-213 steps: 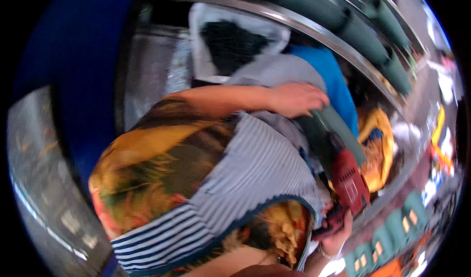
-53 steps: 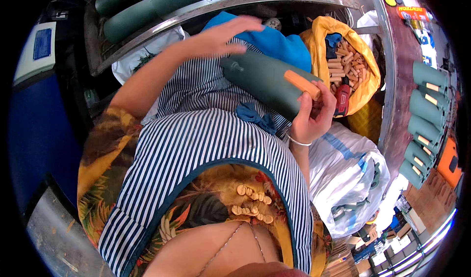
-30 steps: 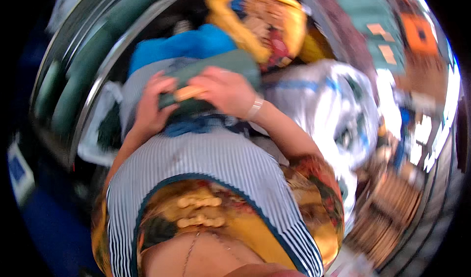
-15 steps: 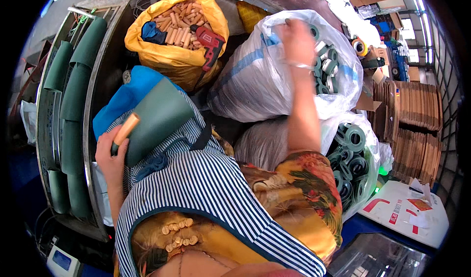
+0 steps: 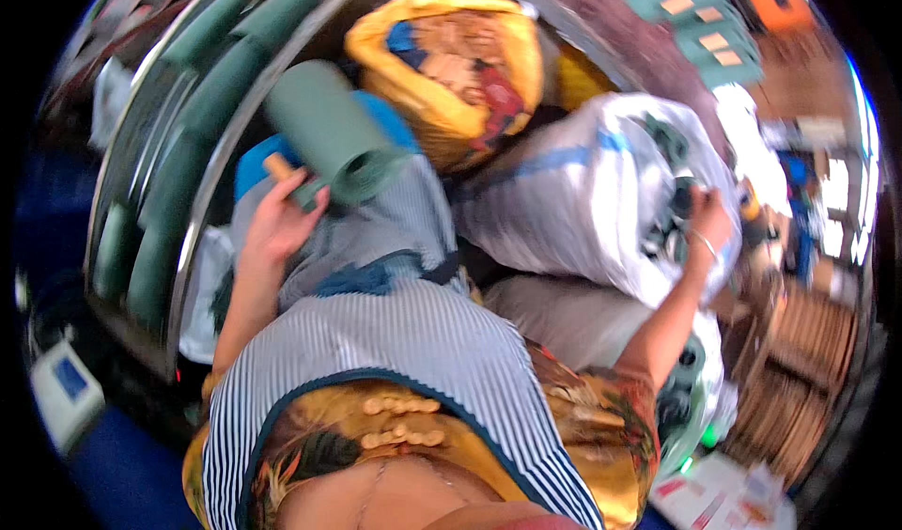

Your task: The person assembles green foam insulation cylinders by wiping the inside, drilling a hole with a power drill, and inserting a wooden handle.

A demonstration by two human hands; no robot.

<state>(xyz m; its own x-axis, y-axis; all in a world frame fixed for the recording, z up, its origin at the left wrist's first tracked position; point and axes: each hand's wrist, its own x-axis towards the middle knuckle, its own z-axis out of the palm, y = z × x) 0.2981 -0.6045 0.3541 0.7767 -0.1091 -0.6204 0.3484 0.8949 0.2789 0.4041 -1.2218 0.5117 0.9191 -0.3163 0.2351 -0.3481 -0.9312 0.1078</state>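
My left hand (image 5: 282, 215) is closed around a short wooden dowel (image 5: 277, 165) with a dark green end. Beside it, across my lap, lies a green sheet roll (image 5: 329, 131), its hollow end facing me. At the mouth of a white plastic sack (image 5: 536, 206), my right hand (image 5: 711, 218) has its fingers closed on the edge of a dark green ring (image 5: 683, 196). Motion blur softens that grip. More green rings (image 5: 665, 140) fill the sack around it.
A yellow sack (image 5: 423, 145) of wooden dowels, with a red power drill (image 5: 501, 98) on top, stands at the back. Green rolls (image 5: 202, 107) line a metal-edged rack on the left. A second sack (image 5: 554, 309) of rings and stacked cardboard (image 5: 799, 370) are at the right.
The whole view has shifted and turned. My right hand has come from the sack's upper rim to the rings at its mouth. The green roll now shows its open end; my left hand still holds the dowel.
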